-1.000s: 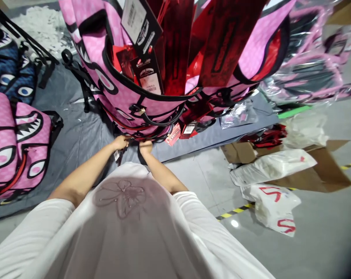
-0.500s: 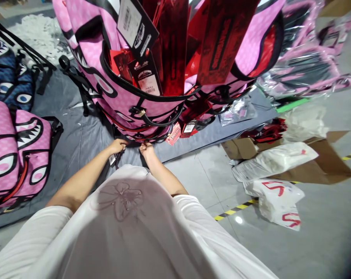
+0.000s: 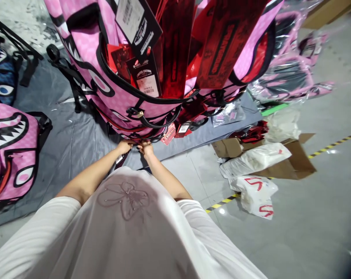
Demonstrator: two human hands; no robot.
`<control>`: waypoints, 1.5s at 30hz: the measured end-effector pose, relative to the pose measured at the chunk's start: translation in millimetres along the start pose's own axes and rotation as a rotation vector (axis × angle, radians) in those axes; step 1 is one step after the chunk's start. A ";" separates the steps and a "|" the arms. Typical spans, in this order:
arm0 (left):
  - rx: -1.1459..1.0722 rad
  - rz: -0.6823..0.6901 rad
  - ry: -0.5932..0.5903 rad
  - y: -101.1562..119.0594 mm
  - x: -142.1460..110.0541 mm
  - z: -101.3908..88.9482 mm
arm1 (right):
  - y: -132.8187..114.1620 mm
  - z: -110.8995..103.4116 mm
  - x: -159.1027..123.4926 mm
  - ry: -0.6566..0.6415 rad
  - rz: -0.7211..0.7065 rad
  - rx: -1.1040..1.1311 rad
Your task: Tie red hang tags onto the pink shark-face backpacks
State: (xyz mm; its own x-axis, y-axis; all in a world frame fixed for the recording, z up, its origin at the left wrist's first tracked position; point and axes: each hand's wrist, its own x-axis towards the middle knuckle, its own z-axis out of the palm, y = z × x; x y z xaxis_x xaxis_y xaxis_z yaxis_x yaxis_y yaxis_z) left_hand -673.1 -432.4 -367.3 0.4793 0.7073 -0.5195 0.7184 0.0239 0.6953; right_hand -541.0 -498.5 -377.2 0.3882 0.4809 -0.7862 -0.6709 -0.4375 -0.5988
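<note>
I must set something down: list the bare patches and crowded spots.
Bare grey cloth lies between the leftmost pink bag and the tag-filled pink bag. Bare floor shows between the cloth's edge and white plastic bags. Crowded: the tag-filled bag's lower edge, by the left hand and right hand, and around the cardboard box, where those bags lie.

At one o'clock, a tall glossy dark-red card in the pink patterned fabric bag bears what reads as "SPRAYGROUND" inside a black frame. At eleven o'clock, a small black rectangular cardboard tag reads "LIMITED EDITION" above a white barcode sticker; the barcode's digits are too small to read. At four o'clock, a crumpled white plastic bag carries two red S-shaped marks.
</note>
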 end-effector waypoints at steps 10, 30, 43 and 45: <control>-0.269 0.015 -0.067 -21.3 11.4 18.6 | -9.1 -17.4 7.8 -0.029 -0.138 -0.167; 0.172 0.175 0.419 -22.8 -33.5 17.4 | -11.8 -43.0 1.3 -0.406 -0.699 -0.798; 0.617 0.675 0.292 -20.7 -28.0 19.6 | -7.0 -36.1 11.6 -0.472 -0.421 -0.792; 0.660 0.668 0.296 -18.2 -25.9 21.8 | -8.2 -34.4 12.1 -0.486 -0.395 -0.795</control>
State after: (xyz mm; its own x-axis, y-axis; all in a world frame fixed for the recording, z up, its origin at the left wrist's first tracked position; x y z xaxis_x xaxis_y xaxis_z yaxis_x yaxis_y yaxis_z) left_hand -687.6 -466.5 -377.4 0.8083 0.5823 0.0871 0.5262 -0.7808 0.3367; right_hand -509.0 -515.2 -387.0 0.0733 0.8804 -0.4685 0.1347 -0.4742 -0.8700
